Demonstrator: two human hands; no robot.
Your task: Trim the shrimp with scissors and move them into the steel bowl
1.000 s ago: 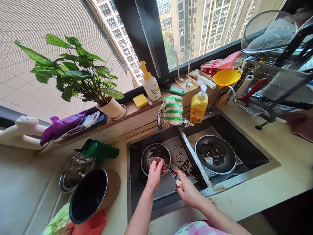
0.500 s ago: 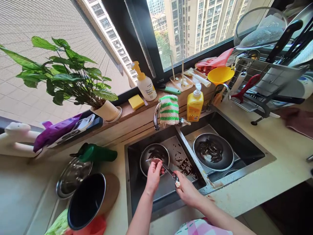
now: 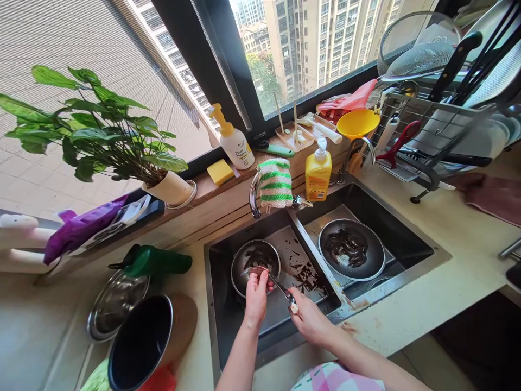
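Observation:
My left hand (image 3: 256,298) is closed in a pinch over the left sink basin, gripping a small, slippery-looking reddish-brown piece (image 3: 258,269) whose exact kind I cannot make out. My right hand (image 3: 306,315) is wrapped round the dark handle of a slim metal tool, apparently a small knife (image 3: 280,287), with a white ornament by the grip. Its tip meets the piece at my left fingers. Below them, a round pan (image 3: 237,276) in the left basin contains dark pieces, partly hidden by my hand. Dark scraps (image 3: 304,276) litter the basin floor beside it.
In the right basin a larger pan (image 3: 376,260) holds dark, glossy, elongated pieces. A striped cloth (image 3: 275,183) hangs over the faucet (image 3: 254,195), near a yellow soap bottle (image 3: 318,176). To the left stand a deep pot (image 3: 140,342) and green bottle (image 3: 158,260); a dish rack (image 3: 431,136) is right.
The view has shifted slightly, moving the surroundings left in the picture. Both hands keep their grips over the left pan; the piece's pale end at my left fingers has changed angle a little.

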